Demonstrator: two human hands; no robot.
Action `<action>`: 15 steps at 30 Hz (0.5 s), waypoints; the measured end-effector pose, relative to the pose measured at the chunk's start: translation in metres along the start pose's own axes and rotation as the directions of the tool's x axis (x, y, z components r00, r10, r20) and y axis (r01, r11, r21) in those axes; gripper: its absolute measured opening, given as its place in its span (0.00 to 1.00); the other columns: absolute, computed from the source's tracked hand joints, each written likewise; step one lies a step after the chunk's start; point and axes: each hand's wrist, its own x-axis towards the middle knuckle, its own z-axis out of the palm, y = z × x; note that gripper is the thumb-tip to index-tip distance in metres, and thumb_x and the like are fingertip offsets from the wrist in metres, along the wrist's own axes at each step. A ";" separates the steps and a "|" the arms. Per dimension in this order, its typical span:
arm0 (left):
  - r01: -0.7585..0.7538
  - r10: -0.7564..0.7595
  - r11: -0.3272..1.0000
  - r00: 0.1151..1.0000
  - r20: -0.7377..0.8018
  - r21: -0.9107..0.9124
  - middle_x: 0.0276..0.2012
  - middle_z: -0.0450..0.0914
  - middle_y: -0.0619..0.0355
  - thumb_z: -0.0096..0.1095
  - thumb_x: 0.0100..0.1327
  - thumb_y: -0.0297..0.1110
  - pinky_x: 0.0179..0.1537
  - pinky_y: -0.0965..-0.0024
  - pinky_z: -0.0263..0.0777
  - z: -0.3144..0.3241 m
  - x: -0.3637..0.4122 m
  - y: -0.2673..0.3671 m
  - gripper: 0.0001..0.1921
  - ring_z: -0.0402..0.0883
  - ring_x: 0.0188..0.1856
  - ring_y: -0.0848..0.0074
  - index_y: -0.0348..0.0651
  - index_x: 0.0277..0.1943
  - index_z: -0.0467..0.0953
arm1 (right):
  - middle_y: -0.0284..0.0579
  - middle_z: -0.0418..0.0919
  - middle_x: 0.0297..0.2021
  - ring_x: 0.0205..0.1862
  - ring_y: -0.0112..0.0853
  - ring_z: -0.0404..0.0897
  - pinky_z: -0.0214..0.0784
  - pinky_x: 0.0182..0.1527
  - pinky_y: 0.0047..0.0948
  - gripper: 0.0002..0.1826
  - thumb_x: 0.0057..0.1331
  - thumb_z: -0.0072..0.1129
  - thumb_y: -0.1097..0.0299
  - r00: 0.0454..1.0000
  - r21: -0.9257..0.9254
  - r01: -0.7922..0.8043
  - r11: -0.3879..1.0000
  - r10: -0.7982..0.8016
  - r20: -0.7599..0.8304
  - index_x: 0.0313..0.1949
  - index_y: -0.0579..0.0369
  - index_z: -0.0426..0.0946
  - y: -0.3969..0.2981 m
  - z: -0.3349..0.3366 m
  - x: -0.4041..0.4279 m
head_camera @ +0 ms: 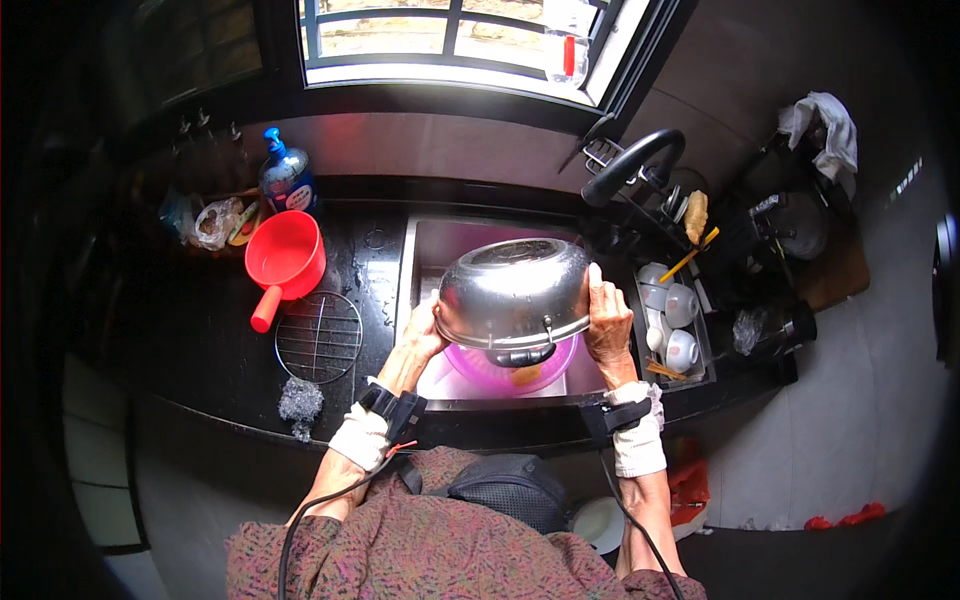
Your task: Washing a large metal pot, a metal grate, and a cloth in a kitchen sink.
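Both of my hands hold a shiny stainless-steel pot (517, 292), tipped so that its underside faces up and away from me. My left hand (424, 330) grips its left side, and my right hand (609, 319) grips the right side. A black loop handle (517, 355) sticks out from the rim on the side towards me. The pot's inside is hidden. Beneath it, partly covered, is a translucent pink plastic basin (551, 375) standing in the steel sink (442, 386). A yellowish-brown item, too covered to name, shows in the basin.
Left on the black counter are a red plastic dipper (285, 255), a round wire rack (319, 337), a steel-wool scourer (301, 403) and a blue pump bottle (287, 176). A black faucet (637, 165) arches behind the sink. White bowls (681, 305) sit in a tray at right.
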 end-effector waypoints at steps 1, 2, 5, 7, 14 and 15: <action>-0.029 0.032 0.998 0.997 0.064 -0.058 0.38 0.78 0.53 0.43 0.69 0.46 0.46 0.55 0.73 -0.007 0.008 0.004 0.19 0.78 0.39 0.68 0.37 0.45 0.71 | 0.47 0.69 0.21 0.21 0.38 0.71 0.65 0.18 0.32 0.17 0.58 0.56 0.76 0.998 0.029 0.033 0.999 -0.031 -0.048 0.48 0.63 0.72 0.000 0.001 0.006; -0.055 0.070 0.992 0.989 0.127 -0.117 0.37 0.78 0.53 0.43 0.70 0.42 0.47 0.57 0.74 -0.015 0.015 0.006 0.16 0.78 0.38 0.69 0.36 0.43 0.72 | 0.47 0.69 0.21 0.20 0.39 0.71 0.65 0.18 0.32 0.16 0.59 0.55 0.76 0.999 0.061 0.023 0.998 -0.021 -0.027 0.48 0.64 0.71 -0.003 -0.003 0.007; -0.132 0.133 0.973 0.991 -0.007 -0.191 0.36 0.79 0.54 0.44 0.69 0.40 0.45 0.60 0.75 0.013 0.002 -0.004 0.15 0.79 0.37 0.69 0.35 0.41 0.72 | 0.52 0.73 0.30 0.30 0.44 0.74 0.70 0.30 0.37 0.21 0.58 0.53 0.78 0.995 0.142 -0.095 0.985 0.090 0.037 0.52 0.63 0.68 0.004 -0.008 -0.008; -0.144 0.145 0.968 0.989 -0.012 -0.205 0.36 0.79 0.54 0.46 0.69 0.41 0.44 0.63 0.75 0.021 -0.004 -0.004 0.15 0.79 0.38 0.69 0.36 0.41 0.72 | 0.56 0.74 0.36 0.36 0.48 0.74 0.70 0.38 0.40 0.23 0.58 0.52 0.78 0.980 0.207 -0.188 0.960 0.168 0.111 0.54 0.64 0.66 0.001 -0.010 -0.012; -0.241 0.244 0.952 0.970 -0.010 -0.187 0.38 0.79 0.57 0.47 0.68 0.44 0.46 0.65 0.74 0.064 -0.045 -0.008 0.15 0.78 0.39 0.70 0.40 0.42 0.73 | 0.58 0.69 0.49 0.47 0.53 0.74 0.70 0.46 0.40 0.30 0.58 0.54 0.71 0.923 0.249 -0.363 0.898 0.310 0.229 0.60 0.59 0.59 -0.003 -0.005 -0.034; -0.232 0.231 0.935 0.972 -0.036 -0.270 0.36 0.80 0.58 0.48 0.68 0.46 0.43 0.67 0.75 0.051 -0.032 -0.006 0.16 0.78 0.37 0.72 0.41 0.40 0.75 | 0.58 0.68 0.50 0.47 0.53 0.74 0.69 0.47 0.40 0.30 0.58 0.53 0.72 0.920 0.270 -0.369 0.889 0.308 0.242 0.61 0.59 0.58 -0.008 -0.006 -0.031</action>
